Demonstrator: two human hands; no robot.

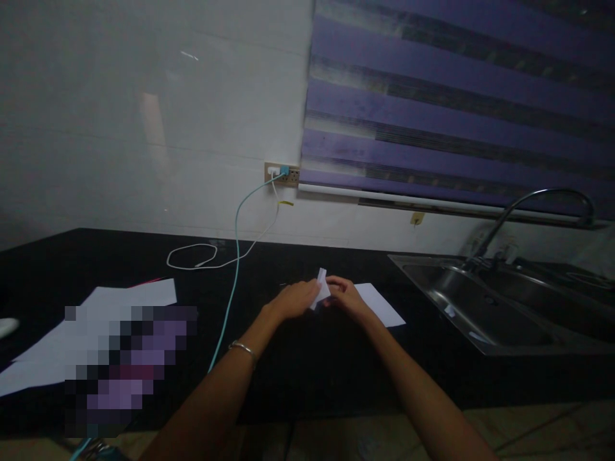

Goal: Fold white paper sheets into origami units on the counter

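A small folded piece of white paper (pixel 321 291) is held up above the black countertop, between my two hands. My left hand (pixel 298 299) grips it from the left, fingers closed round its edge; a silvery bangle circles that wrist. On the other side, my right hand (pixel 346 298) has bent fingers touching the folded paper at its right edge. Its fingertips are partly hidden, so the exact hold is hard to see. Just right of my right hand, a flat white sheet (pixel 379 306) lies on the counter, partly behind the forearm.
White sheets (pixel 103 301) lie at the left beside a pixelated area. A teal cable (pixel 237 256) and a white cable (pixel 192 267) run from the wall socket (pixel 283 174) across the black counter (pixel 288 378). At right is a steel sink (pixel 442 301) with a curved faucet (pixel 509 211).
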